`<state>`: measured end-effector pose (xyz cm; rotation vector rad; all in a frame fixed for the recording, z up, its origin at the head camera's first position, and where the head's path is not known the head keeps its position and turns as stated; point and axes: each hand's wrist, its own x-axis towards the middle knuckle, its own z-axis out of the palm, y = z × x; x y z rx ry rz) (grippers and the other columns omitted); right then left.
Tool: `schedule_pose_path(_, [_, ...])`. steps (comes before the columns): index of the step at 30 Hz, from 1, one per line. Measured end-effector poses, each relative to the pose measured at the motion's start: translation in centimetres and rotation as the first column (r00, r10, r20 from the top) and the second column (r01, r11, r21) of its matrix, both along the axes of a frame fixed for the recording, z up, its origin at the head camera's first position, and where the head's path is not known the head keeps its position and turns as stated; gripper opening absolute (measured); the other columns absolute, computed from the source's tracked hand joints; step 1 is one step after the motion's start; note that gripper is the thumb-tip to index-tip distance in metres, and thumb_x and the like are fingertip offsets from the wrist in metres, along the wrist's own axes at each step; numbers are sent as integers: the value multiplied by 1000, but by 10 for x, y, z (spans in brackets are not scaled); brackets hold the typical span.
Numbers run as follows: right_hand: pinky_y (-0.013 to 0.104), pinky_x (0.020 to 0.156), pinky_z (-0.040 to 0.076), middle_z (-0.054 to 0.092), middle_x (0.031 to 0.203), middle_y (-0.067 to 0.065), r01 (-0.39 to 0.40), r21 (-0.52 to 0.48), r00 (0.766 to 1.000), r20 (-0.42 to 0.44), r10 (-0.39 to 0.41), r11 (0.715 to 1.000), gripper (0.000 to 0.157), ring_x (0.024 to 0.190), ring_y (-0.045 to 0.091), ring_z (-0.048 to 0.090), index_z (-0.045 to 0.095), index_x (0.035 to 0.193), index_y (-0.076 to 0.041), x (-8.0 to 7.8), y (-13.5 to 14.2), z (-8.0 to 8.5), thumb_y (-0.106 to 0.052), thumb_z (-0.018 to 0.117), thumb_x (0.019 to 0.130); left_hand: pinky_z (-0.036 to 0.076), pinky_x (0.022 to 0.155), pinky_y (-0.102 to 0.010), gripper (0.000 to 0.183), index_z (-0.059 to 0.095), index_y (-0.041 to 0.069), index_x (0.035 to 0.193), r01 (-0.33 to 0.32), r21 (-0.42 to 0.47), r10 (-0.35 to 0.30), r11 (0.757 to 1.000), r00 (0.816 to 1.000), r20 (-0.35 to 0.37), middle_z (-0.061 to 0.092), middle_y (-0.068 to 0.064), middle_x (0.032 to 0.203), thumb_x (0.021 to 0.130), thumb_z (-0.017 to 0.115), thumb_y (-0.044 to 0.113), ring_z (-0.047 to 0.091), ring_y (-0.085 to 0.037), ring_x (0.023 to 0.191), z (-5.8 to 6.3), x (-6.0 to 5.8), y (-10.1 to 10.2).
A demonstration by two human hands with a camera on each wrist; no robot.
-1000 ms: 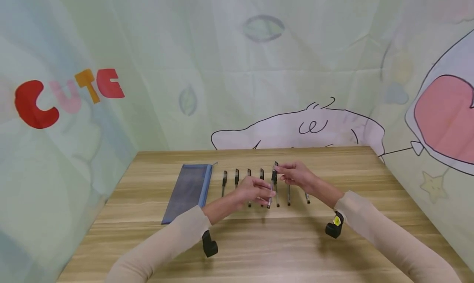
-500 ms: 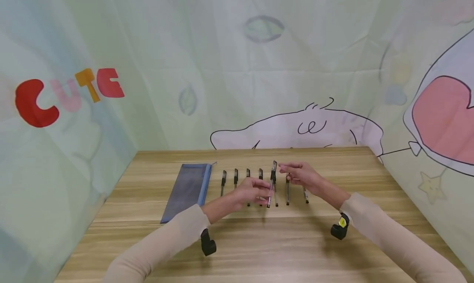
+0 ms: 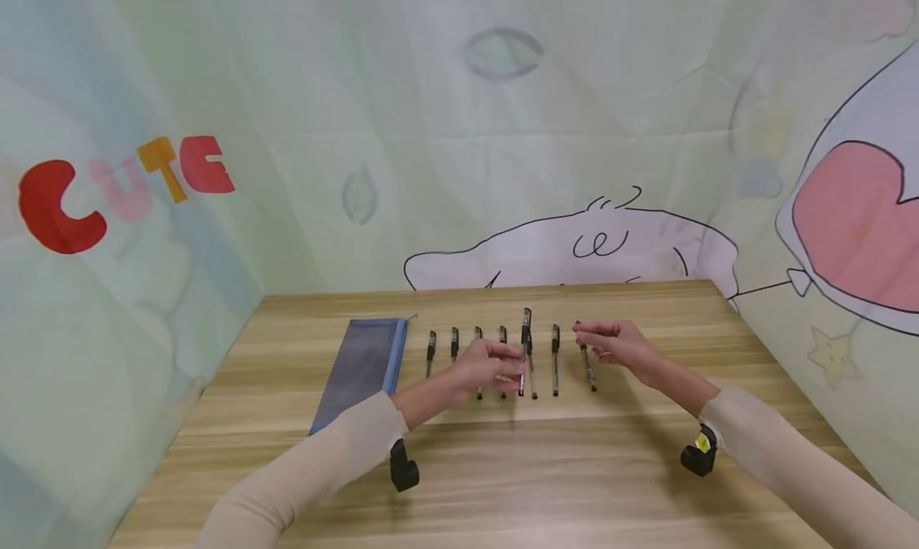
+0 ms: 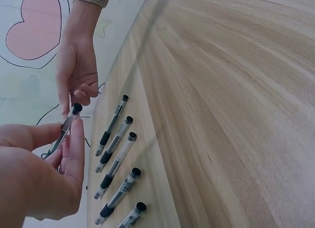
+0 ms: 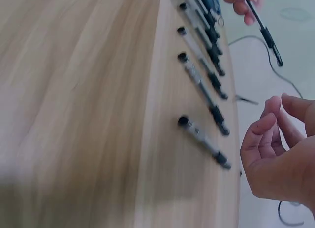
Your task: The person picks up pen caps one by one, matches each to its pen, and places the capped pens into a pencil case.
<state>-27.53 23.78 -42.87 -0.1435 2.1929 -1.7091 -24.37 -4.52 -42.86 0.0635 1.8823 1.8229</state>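
My left hand (image 3: 488,365) pinches a clear gel pen (image 3: 526,325) with a black grip, held above the table and tilted; the left wrist view shows the pen (image 4: 66,124) between thumb and fingers. My right hand (image 3: 621,345) hovers over the rightmost pen (image 3: 589,369), hiding part of its upper end. In the right wrist view, the right hand (image 5: 280,149) has loosely bent fingers with nothing visible between them, apart from the pen (image 5: 204,142) lying below. Several similar pens (image 3: 555,357) lie in a row, some partly behind the left hand.
A blue zippered mesh pouch (image 3: 355,373) lies left of the pens. The wooden table (image 3: 531,477) ends at a printed curtain (image 3: 323,134) behind and at both sides.
My right hand has moved away from the held pen, rightward to above the rightmost pen. The left hand keeps hold of its pen, which now stands a little more upright.
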Motion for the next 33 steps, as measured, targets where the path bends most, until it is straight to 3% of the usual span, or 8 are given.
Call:
schedule_pose_path(7, [23, 73, 55, 68, 94, -12, 0, 95, 1000, -29, 3, 995, 56, 79, 5, 59, 54, 141, 8, 7, 30, -6, -26, 69, 99, 64, 89, -36, 39, 63, -6, 129, 4, -22, -5, 1000, 1000, -19, 73, -18, 112, 93, 73, 4, 72, -16, 82, -2, 0, 10])
schedule_pose_path(14, [25, 77, 57, 68, 103, -10, 4, 143, 1000, -16, -2, 990, 59, 85, 9, 60, 52, 143, 6, 14, 58, -11, -31, 68, 100, 62, 96, -40, 39, 61, -7, 130, 28, -36, -28, 999, 1000, -12, 68, -26, 124, 94, 71, 5, 70, -16, 83, -1, -6, 25])
schedule_pose_path(21, [25, 83, 59, 69, 130, 2, -3, 147, 1000, -13, 5, 989, 61, 94, 8, 65, 51, 145, 6, 18, 81, -16, -33, 66, 100, 64, 84, -31, 36, 63, -7, 127, 35, -9, -35, 999, 999, -7, 70, -24, 118, 93, 71, 2, 69, -16, 79, -7, -12, 44])
schedule_pose_path(28, [21, 73, 57, 73, 104, -14, 43, 133, 999, -15, -41, 990, 58, 81, 4, 63, 52, 143, 8, 18, 97, -25, -29, 66, 101, 65, 78, -32, 39, 65, -1, 130, 35, -75, -41, 997, 997, -72, 72, -13, 101, 92, 72, -1, 69, -14, 71, -12, -23, 72])
schedule_pose_path(33, [21, 70, 56, 72, 100, -15, 65, 129, 998, -21, -63, 990, 57, 80, 5, 62, 53, 142, 8, 19, 103, -24, -30, 66, 101, 66, 79, -35, 46, 62, 2, 134, 3, -94, -11, 996, 996, -93, 72, -11, 96, 90, 73, -4, 68, -13, 66, -12, -37, 96])
